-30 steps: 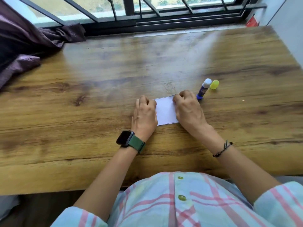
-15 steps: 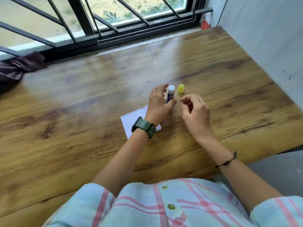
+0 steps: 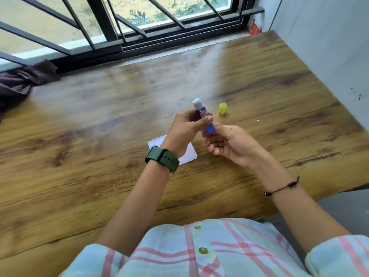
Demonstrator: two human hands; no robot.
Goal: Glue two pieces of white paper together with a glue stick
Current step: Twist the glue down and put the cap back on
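While left hand (image 3: 184,129) grips glue stick (image 3: 203,116) tilted | right hand (image 3: 229,143) pinches its base

A wooden tabletop (image 3: 99,176) with brown grain and dark knots fills most of the view. Along its far edge runs a window (image 3: 139,15) with a black frame and slanted black bars, greenery showing outside. A dark purple cloth (image 3: 22,82) lies bunched at the far left, partly on the tabletop. A small red object (image 3: 254,29) sits in the far right corner by a pale grey wall (image 3: 329,47).
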